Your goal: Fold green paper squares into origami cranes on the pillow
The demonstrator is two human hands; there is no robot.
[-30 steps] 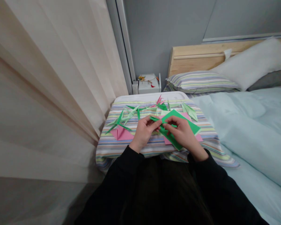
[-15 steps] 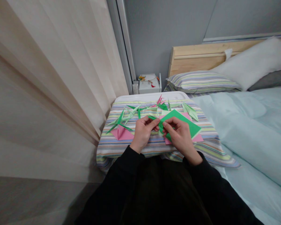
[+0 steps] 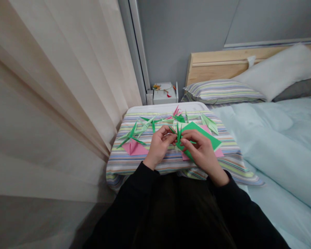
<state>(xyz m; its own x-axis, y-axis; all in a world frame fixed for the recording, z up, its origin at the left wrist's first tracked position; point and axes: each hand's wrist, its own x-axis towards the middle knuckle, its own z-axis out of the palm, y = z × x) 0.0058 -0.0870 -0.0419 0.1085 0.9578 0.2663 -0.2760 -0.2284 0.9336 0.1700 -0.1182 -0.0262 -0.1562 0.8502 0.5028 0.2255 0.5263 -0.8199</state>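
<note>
Between my left hand [image 3: 159, 145] and my right hand [image 3: 202, 151] I pinch a narrow green origami piece [image 3: 179, 135], its points standing upward. Beneath my right hand lies a flat green paper sheet [image 3: 200, 135] on a pink paper sheet [image 3: 206, 130]. Left of my left hand rest a folded pink paper [image 3: 134, 148] and a green origami crane [image 3: 132, 133]. Farther ahead lie a pale green origami crane [image 3: 209, 123] and a small pink origami piece [image 3: 176, 111]. All of them lie on a striped cloth [image 3: 171, 165].
The striped cloth covers a white tray-like board, its rim [image 3: 166, 107] showing at the far side. A beige curtain [image 3: 67, 103] hangs to the left. A pale blue duvet [image 3: 280, 145] lies to the right, with pillows [image 3: 221, 91] beyond. A white box [image 3: 165, 93] stands against the grey wall.
The green piece now stands more upright between my hands, with its points up. My hands have drawn slightly closer together over the green sheet.
</note>
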